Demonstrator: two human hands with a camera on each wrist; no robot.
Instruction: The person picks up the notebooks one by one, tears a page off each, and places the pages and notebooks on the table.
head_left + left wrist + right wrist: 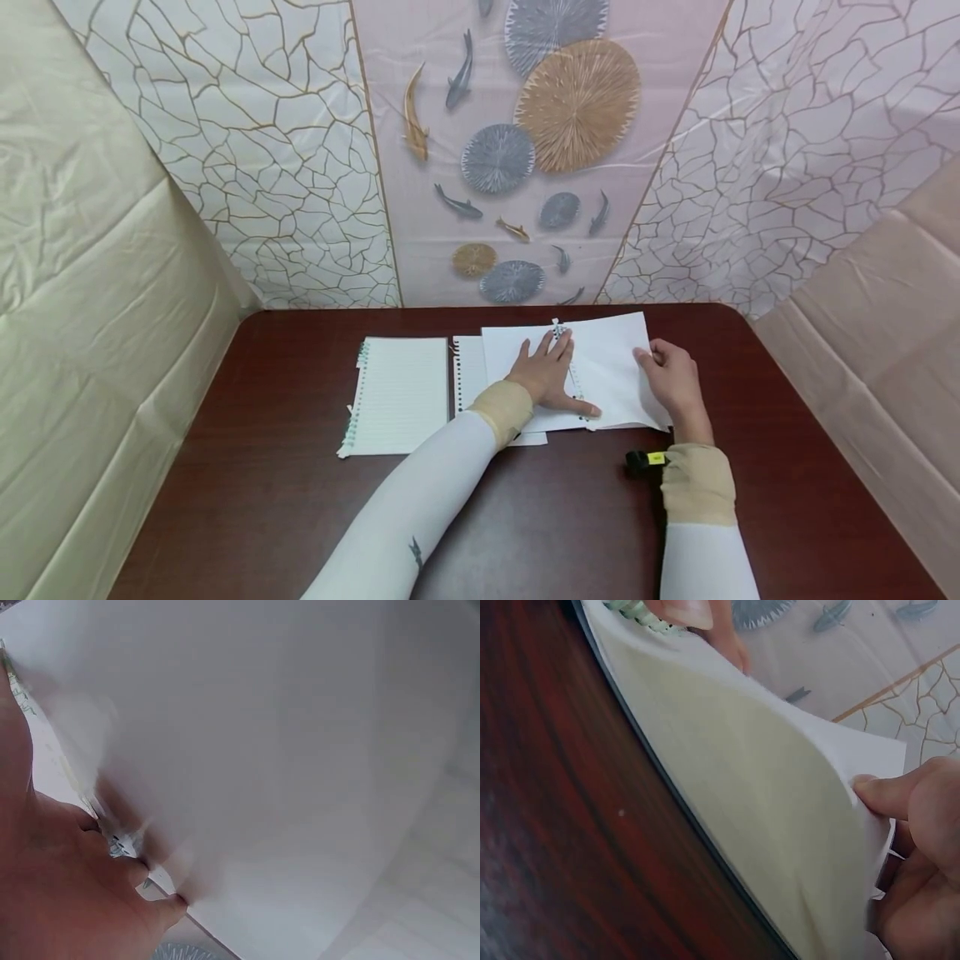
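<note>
Standing out behind everything as a pale cloth backdrop (pixel 420 250), patterned with gold crackle lines, grey and gold discs, and fish. Reaching over a dark reddish-brown, wood-grained table (pixel 487 542) in long white sleeves (pixel 420 492). Bent over an open, white-paged, ring-bound notebook (pixel 501 350), laid near the table's far edge, right of centre. Having farther left a closed-up, green-ringed notebook of lined off-white paper (pixel 405 392), just apart from lined white paper with punched holes (pixel 468 383), partly covered by the open notebook; cannot tell whether one leaf or several. Spreading the left hand (pixel 547 379) across the open notebook's spine (pixel 576 379), with fingers fanned and fairly straight, gripping nothing. Pinching with the right hand (pixel 671 375) the outer edge of the white right-hand page (pixel 615 367), between thumb and curled fingers, and bowing it upward. Wrapped at both wrists in tan bands (pixel 504 410). Bound, at the spine, with pale green rings (pixel 634 611). Showing beside the right wrist a small black object (pixel 637 463) with a yellow label (pixel 656 458).
</note>
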